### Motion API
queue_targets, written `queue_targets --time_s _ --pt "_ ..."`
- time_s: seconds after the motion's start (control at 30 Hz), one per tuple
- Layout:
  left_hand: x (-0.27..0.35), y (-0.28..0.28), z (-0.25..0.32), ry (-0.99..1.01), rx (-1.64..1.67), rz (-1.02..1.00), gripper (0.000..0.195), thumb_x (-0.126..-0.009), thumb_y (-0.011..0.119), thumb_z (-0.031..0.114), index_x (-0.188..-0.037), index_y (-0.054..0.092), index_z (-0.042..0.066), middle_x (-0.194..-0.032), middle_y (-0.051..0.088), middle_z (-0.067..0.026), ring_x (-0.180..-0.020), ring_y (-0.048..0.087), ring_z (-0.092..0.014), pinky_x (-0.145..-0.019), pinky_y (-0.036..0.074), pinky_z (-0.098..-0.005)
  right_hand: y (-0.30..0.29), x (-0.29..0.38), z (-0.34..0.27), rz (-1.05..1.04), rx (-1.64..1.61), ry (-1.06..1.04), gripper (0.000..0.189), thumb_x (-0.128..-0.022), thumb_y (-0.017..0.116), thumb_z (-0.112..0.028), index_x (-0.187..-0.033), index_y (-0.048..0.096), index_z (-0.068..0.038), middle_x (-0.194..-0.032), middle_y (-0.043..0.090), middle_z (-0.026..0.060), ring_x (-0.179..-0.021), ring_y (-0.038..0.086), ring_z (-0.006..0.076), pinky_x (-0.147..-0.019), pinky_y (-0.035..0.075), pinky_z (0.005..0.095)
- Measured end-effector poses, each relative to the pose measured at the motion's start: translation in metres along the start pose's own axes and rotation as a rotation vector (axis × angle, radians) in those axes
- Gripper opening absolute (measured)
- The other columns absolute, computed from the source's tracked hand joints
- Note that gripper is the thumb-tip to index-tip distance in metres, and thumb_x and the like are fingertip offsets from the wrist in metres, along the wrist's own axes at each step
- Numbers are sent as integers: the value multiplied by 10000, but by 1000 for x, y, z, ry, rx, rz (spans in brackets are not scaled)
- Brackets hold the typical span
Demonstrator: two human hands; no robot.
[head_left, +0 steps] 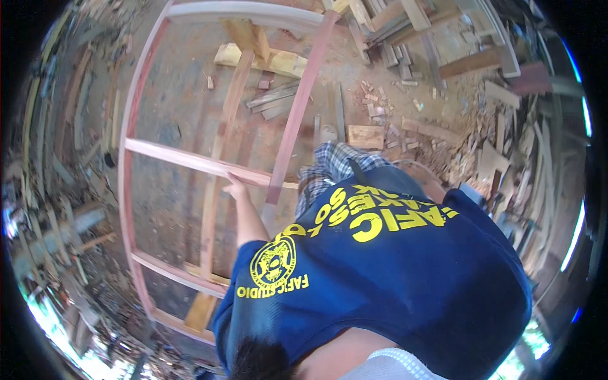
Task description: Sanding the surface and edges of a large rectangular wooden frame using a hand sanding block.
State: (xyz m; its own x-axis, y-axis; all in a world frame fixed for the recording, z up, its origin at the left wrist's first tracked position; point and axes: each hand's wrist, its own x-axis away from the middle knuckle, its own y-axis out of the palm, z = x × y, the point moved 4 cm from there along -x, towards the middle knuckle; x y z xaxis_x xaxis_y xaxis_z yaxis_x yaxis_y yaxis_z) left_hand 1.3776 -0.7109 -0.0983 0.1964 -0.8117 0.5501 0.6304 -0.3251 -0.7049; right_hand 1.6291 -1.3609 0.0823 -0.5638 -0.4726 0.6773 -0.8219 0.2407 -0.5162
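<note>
A long pinkish wooden frame (127,190) with crosspieces stretches before me and to my left. My left hand (237,189) is at its middle crosspiece (190,161), one fingertip touching the near edge, with fingers apart. The frame's right side rail (301,107) runs forward from near my body. Under the crosspieces passes a lighter wooden beam (232,104), which meets an upright wooden piece (249,38) at the far end. My right hand is out of view; only a bit of my right forearm (425,178) shows beyond my dark blue shirt.
A pale yellowish plank (228,57) and grey wood strips (273,102) lie on the dirt floor. Stacked lumber (389,28) stands at the far right. Wood offcuts (377,104) lie near my feet. More boards (76,104) line the left side.
</note>
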Motion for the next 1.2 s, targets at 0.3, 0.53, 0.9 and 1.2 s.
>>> queue_targets --time_s 0.3,0.53,0.9,1.2 --pt "129 51 -2 330 -572 264 1002 -804 632 640 -1519 168 114 -1539 196 -277 -1436 189 -436 -1114 248 -600 36 84 105 111 -74 539 336 -907 536 -281 -1175 646 -109 -1052 686 186 -985 644 346 -851 500 424" --pt "222 217 140 662 -602 -297 834 -893 505 626 -1536 182 203 -1579 170 -204 -1454 135 -441 -1123 179 -643 -1 -19 140 155 -162 490 370 -913 528 -323 -1198 632 -111 -1045 690 179 -968 649 319 -845 500 423" --pt "278 304 295 396 -918 -83 812 -886 379 719 -1409 398 98 -1463 374 -207 -1377 329 -390 -1075 274 -597 -185 -269 244 199 -200 469 429 -912 523 -377 -1260 603 -139 -1072 683 193 -1012 647 307 -867 500 425" --pt "211 325 284 279 -649 -332 868 -874 319 757 -1464 324 121 -1508 292 -240 -1429 225 -402 -1130 185 -584 -280 -291 303 546 -373 418 496 -947 457 -419 -1251 610 -59 -1188 627 258 -1168 571 404 -985 451 448"
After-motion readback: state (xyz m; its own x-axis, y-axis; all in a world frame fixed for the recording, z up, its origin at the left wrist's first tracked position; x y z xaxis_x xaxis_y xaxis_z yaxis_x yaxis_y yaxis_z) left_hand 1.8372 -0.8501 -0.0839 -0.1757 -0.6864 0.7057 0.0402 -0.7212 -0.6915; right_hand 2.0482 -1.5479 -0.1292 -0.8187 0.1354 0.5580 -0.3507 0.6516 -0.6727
